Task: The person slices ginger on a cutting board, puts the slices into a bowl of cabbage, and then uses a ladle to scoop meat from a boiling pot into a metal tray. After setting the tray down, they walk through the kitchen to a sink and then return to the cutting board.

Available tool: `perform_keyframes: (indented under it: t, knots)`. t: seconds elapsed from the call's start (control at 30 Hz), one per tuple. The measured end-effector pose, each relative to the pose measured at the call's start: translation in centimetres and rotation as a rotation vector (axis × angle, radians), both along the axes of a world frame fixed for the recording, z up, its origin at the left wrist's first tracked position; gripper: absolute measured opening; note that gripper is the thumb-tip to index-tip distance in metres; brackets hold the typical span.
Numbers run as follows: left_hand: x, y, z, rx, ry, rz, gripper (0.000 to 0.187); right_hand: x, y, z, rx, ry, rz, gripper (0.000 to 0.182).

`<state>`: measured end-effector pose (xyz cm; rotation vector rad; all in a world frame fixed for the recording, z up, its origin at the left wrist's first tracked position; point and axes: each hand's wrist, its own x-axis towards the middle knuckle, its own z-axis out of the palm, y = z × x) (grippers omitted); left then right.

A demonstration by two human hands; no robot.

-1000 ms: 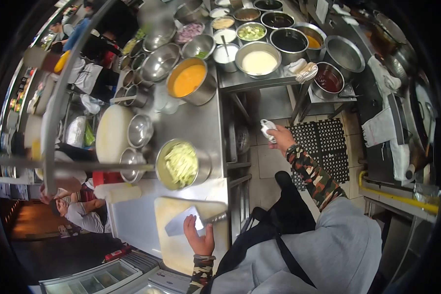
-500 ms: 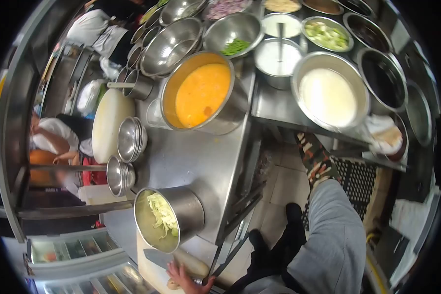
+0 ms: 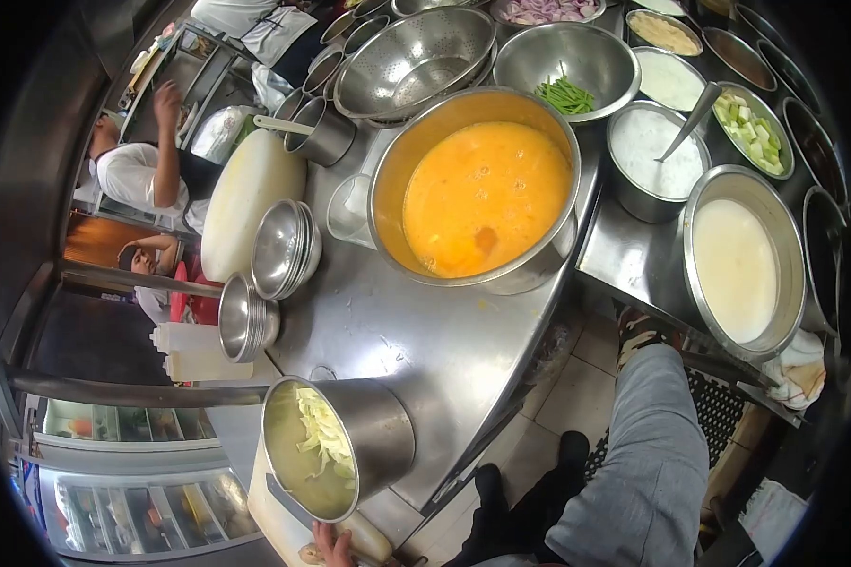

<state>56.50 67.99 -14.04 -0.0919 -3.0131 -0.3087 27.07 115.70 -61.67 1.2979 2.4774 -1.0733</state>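
Note:
My left hand (image 3: 333,546) shows only in part at the bottom edge, fingers stretched out and fingertips right at the lower rim of a steel pot (image 3: 388,435). Shredded cabbage (image 3: 321,430) lies inside that pot. Beneath the hand is a pale cutting board (image 3: 263,501), with a dark blade (image 3: 284,496) partly hidden by the pot and a pale, long, rounded piece (image 3: 369,537) beside the fingers. My right arm, in a grey sleeve (image 3: 629,444) with a camouflage cuff (image 3: 645,333), reaches to the counter edge, which hides the right hand.
A large pot of orange liquid (image 3: 487,203) stands on the steel table, near stacked steel bowls (image 3: 284,250). To the right are a pot of creamy liquid (image 3: 736,274) and a white sauce with a spoon (image 3: 662,161). Co-workers (image 3: 142,175) stand across the counter.
The view has shifted, so the pots sit farther right and closer. My left hand has moved left and lower, mostly out of frame. A co-worker's arm is now raised.

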Motion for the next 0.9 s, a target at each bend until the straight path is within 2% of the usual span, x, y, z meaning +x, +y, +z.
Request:
perform_keyframes:
  t: [0.07, 0.13, 0.17, 0.3, 0.4, 0.43, 0.47, 0.53, 0.57, 0.6, 0.67, 0.73, 0.77, 0.8, 0.87, 0.9]
  knots:
    - [-0.2, 0.0, -0.2, 0.004, 0.029, 0.028, 0.034, 1.5, -0.2, 0.1, 0.01, -0.006, 0.003, 0.061]
    - [0.6, -1.2, 0.2, -0.052, -0.108, -0.014, 0.099, 2.5, -0.8, 1.0, 0.005, 0.007, 0.017, 0.062]
    - [0.9, -1.4, 0.3, -0.07, -0.144, 0.011, 0.096, 2.9, -1.5, 1.8, 0.001, 0.017, 0.031, 0.063]
    - [0.3, -1.8, 0.8, 0.019, -0.131, -0.003, 0.11, 8.9, -5.2, 6.7, -0.05, 0.082, 0.08, 0.067]
    - [0.6, -1.8, 3.5, 0.102, -0.118, 0.002, 0.12, 20.8, -11.4, 12.6, -0.187, 0.022, 0.189, 0.069]
    - [1.2, -2.5, 4.6, 0.118, -0.08, 0.015, 0.114, 24.6, -13.0, 15.5, -0.211, -0.01, 0.275, 0.07]
    - [2.0, -3.7, 5.5, 0.133, -0.041, 0.027, 0.107, 27.4, -14.3, 19.2, -0.195, -0.039, 0.389, 0.057]
    - [4.5, -7.9, 5.3, 0.069, 0.111, 0.178, 0.085, 32.9, -14.8, 18.6, -0.422, 0.223, 0.469, 0.048]
    - [5.6, -9.7, 5.5, 0.083, 0.157, 0.305, 0.075, 33.6, -15.6, 21.9, -0.602, 0.273, 0.476, 0.04]
    - [6.4, -11.8, 5.5, 0.092, 0.215, 0.422, 0.066, 31.8, -17.8, 27.5, -0.784, 0.332, 0.47, 0.033]
    - [9.3, -16.7, 3.9, 0.313, 0.342, 0.623, 0.053, 28.8, -21.8, 38.4, -0.848, 0.322, 0.49, 0.029]
    - [10.9, -19.3, 3.9, 0.441, 0.297, 0.733, 0.048, 26.8, -25.6, 45.7, -0.505, 0.555, 0.807, 0.027]
    - [11.7, -20.5, 3.8, 0.548, 0.246, 0.825, 0.043, 26.5, -28.1, 49.9, -0.455, 0.632, 0.962, 0.027]
    - [11.9, -21.2, 3.4, 0.568, 0.251, 0.818, 0.043, 26.2, -31.1, 52.7, -0.401, 0.716, 1.12, 0.027]
    - [11.7, -20.9, 2.3, 0.611, 0.185, 0.469, 0.036, 26.6, -36.3, 53.6, -0.103, 0.856, 1.421, 0.037]
    - [11.0, -20.1, 2.2, 0.61, 0.208, 0.369, 0.036, 27.1, -39.0, 54.0, 0.018, 0.795, 1.475, 0.041]
